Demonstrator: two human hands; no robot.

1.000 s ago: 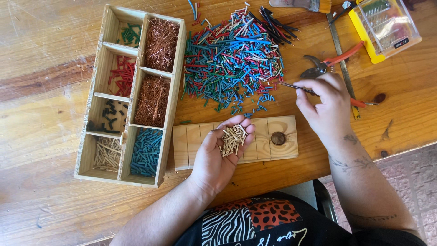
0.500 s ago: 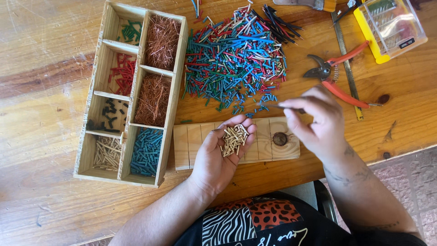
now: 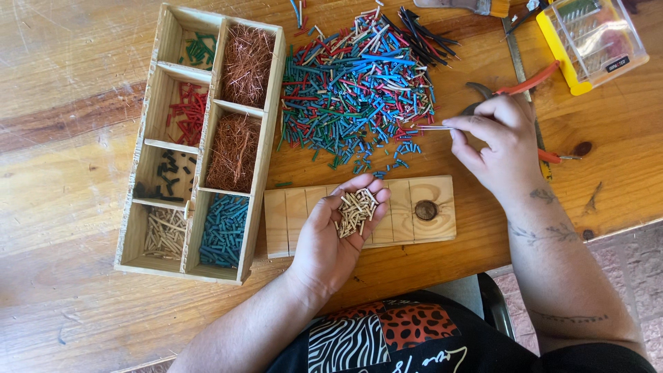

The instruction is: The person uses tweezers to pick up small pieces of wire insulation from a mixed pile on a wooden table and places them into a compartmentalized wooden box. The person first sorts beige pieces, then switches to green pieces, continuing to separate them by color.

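Observation:
My left hand (image 3: 331,238) lies palm up over a small wooden board (image 3: 421,211), cupping a heap of short beige tube pieces (image 3: 355,211). Farther right, my right hand (image 3: 494,145) pinches thin metal tweezers (image 3: 431,127), whose tips point left into the edge of a large pile of blue, green and red tube pieces (image 3: 359,83). Both hands are apart from each other.
A wooden divided box (image 3: 200,138) at the left holds sorted green, red, black, beige and blue pieces and copper strands. Red-handled pliers (image 3: 514,86), a metal ruler and a yellow plastic case (image 3: 590,41) lie at the top right. The table edge runs along the lower right.
My right hand came back from the board toward the pile with the tweezers, moving up and right. My left hand kept still with the beige pieces.

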